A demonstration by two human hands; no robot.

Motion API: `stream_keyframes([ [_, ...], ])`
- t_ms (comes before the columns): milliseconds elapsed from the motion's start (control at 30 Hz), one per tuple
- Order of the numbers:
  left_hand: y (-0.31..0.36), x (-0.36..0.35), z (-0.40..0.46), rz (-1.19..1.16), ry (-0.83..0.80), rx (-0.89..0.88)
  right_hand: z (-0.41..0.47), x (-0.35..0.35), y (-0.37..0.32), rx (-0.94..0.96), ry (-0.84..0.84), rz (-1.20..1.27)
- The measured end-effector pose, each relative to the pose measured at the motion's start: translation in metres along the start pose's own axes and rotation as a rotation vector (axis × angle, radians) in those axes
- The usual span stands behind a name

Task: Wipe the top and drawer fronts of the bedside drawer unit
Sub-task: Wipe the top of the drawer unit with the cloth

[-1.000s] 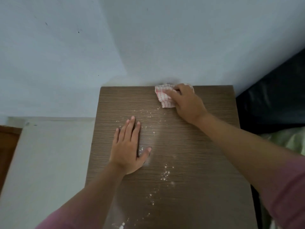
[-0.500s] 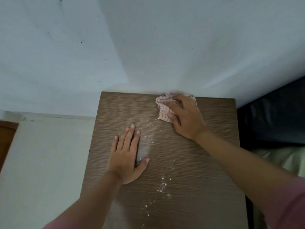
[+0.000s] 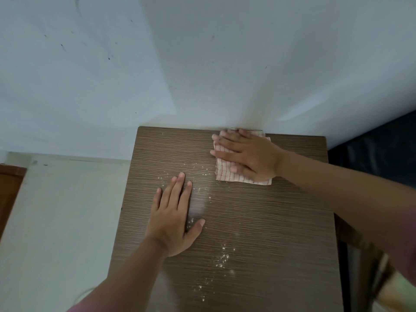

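The bedside drawer unit's brown wood-grain top (image 3: 258,221) fills the lower middle of the head view; its drawer fronts are hidden. White crumbs (image 3: 222,258) are scattered down the middle of the top. A white cloth with red checks (image 3: 222,171) lies spread near the back edge. My right hand (image 3: 245,154) presses flat on the cloth with straight fingers. My left hand (image 3: 174,215) rests flat on the top, left of centre, fingers straight and pointing to the wall.
A pale wall (image 3: 202,64) stands right behind the unit. Light floor (image 3: 56,210) lies to the left, with a brown wooden edge (image 3: 9,183) at the far left. A dark headboard (image 3: 382,149) and bedding are close on the right.
My right hand went from bunching the cloth to pressing it flat, and the cloth is now spread out. My left hand has stayed put. The camera tilted up.
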State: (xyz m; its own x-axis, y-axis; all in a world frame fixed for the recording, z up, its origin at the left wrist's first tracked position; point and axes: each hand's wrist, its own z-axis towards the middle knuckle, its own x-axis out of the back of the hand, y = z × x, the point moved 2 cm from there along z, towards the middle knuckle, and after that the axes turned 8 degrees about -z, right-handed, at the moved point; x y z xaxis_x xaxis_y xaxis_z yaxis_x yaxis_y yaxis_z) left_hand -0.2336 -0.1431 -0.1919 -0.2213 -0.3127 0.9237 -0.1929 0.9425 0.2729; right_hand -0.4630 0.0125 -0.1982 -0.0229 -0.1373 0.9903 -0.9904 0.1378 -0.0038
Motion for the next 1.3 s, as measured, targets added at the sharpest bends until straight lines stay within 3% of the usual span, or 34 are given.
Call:
stream_keyframes([
  [433, 0.000, 0.001, 0.001, 0.004, -0.011, -0.005, -0.007, -0.001, -0.022, -0.147, -0.037, 0.031],
  [1033, -0.003, -0.004, 0.000, -0.065, 0.123, -0.066, -0.059, -0.007, -0.139, -0.333, -0.022, 0.048],
  [1300, -0.015, -0.003, -0.044, -0.173, 0.079, -0.105, -0.085, -0.009, -0.201, -0.420, -0.028, 0.038],
])
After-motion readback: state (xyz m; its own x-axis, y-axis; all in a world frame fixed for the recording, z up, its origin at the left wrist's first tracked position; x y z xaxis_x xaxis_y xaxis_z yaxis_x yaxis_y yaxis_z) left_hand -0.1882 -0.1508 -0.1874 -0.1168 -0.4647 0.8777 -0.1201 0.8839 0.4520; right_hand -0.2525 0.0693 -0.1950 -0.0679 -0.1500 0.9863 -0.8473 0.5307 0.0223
